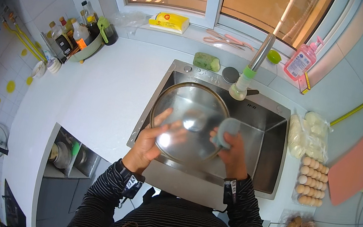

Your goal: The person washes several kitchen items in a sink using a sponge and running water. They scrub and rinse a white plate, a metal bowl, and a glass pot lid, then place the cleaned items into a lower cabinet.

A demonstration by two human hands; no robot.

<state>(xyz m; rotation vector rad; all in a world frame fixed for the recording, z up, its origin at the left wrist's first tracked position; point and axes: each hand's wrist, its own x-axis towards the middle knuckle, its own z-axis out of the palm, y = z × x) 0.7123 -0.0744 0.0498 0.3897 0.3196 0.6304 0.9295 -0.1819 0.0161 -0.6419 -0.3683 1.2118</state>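
A round glass pot lid (pixel 194 97) with a metal rim is held over the stainless steel sink (pixel 272 156). My left hand (pixel 152 139) grips the lid at its left edge, thumb on the near face and some fingers seen through the glass. In my right hand (pixel 234 148) is a grey-green scrubbing sponge (pixel 228 130), at the lid's right rim. Part of the right hand's fingers is hidden behind the sponge. The faucet (pixel 260 54), with a green-collared spray nozzle, hangs above the far side of the basin.
Behind the sink lie a cut green gourd (pixel 205 61) and a dark round cap (pixel 230 75). Scissors (pixel 225 41) and a pink soap bottle (pixel 301 61) occupy the sill. An egg tray (pixel 312 181) stands right of the sink. A basket of bottles (pixel 88 52) sits at the left.
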